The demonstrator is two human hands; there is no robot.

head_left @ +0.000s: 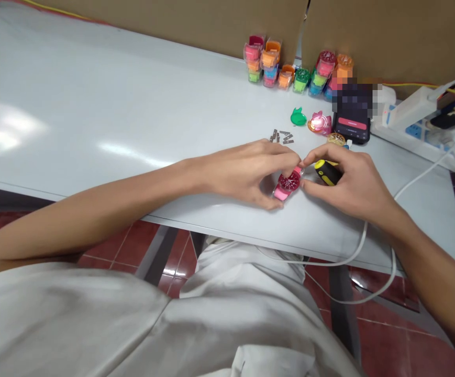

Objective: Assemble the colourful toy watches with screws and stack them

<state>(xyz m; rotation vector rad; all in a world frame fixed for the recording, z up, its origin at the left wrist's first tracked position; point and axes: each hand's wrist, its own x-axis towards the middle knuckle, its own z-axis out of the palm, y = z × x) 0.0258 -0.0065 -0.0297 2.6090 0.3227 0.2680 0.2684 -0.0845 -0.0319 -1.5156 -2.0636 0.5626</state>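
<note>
White table (164,110) is supporting the work. Left hand (246,173) is grasping and right hand (358,183) is edge-touching a pink-strapped toy wristwatch (289,181) lying between them, its long axis slanting away rightward; left is sitting nearer. Right palm is also clasping a black-and-yellow screwdriver-like handle (329,173).

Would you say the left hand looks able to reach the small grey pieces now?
Probably yes: the small grey pieces lie just beyond the left hand, nothing else visible on top, though that hand is at the pink watch.
</note>
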